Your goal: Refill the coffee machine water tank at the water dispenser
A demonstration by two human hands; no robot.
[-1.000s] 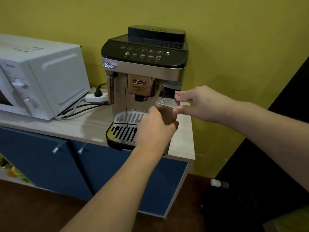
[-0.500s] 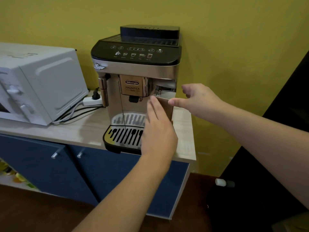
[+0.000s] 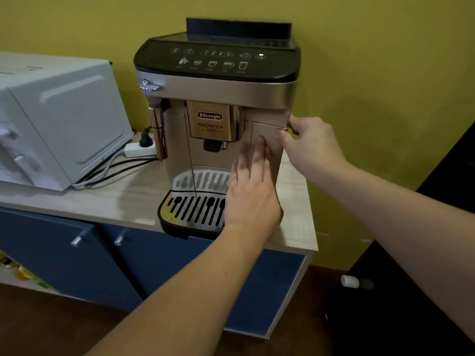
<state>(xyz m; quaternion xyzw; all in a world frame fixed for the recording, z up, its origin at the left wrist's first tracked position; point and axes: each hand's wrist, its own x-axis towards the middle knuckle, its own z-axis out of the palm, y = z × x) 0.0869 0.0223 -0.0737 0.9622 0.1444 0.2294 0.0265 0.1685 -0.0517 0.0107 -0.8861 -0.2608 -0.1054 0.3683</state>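
Observation:
A silver and black coffee machine [image 3: 216, 83] stands on a light wooden counter [image 3: 115, 201] against a yellow wall. Its water tank [image 3: 266, 128] shows as the panel at the right of the machine's front and sits flush with the body. My left hand [image 3: 250, 194] lies flat against that panel, fingers straight and pointing up, holding nothing. My right hand [image 3: 311, 145] is at the tank's upper right corner, with the thumb on the front face and the fingers curled round the side edge. No water dispenser is in view.
A white microwave [image 3: 64, 119] stands left of the machine, with a power strip [image 3: 140, 150] and cables between them. The drip tray [image 3: 190, 209] juts over the counter's front edge. Blue cabinet doors [image 3: 51, 253] are below. A dark piece of furniture [image 3: 411, 304] stands at the right.
The tank stuck out of the machine's front before and now sits flush. My left hand has flattened against its face and my right hand has shifted to its top corner.

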